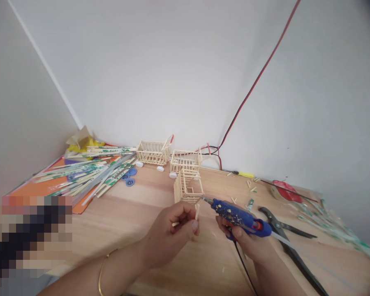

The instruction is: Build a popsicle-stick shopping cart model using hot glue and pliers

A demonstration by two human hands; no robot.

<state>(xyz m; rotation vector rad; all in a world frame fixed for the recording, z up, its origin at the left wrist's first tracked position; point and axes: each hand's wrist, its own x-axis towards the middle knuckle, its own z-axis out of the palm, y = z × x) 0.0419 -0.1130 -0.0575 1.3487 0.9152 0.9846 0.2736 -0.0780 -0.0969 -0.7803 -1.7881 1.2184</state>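
Observation:
My right hand (246,236) is wrapped round a blue hot glue gun (237,216) with dried specks on its body. Its nozzle points left at the lower right corner of a small wooden-stick frame (191,183). My left hand (175,230) is closed, and a short wooden stick (197,212) stands up between its fingertips. Another pale stick end shows by the curled fingers. The frame sits right behind this hand; whether the fingers also touch it is hidden. Behind it stand a stick cart (185,159) and a longer stick cart (152,152), both with white wheels.
Wrapped chopsticks (89,166) lie on orange sheets at left, beside blue discs (130,181). Black-handled pliers (286,240), stick offcuts (233,200), a yellow-handled tool (245,174) and a red round container (285,191) lie at right. A red-black cable (259,76) runs up the wall.

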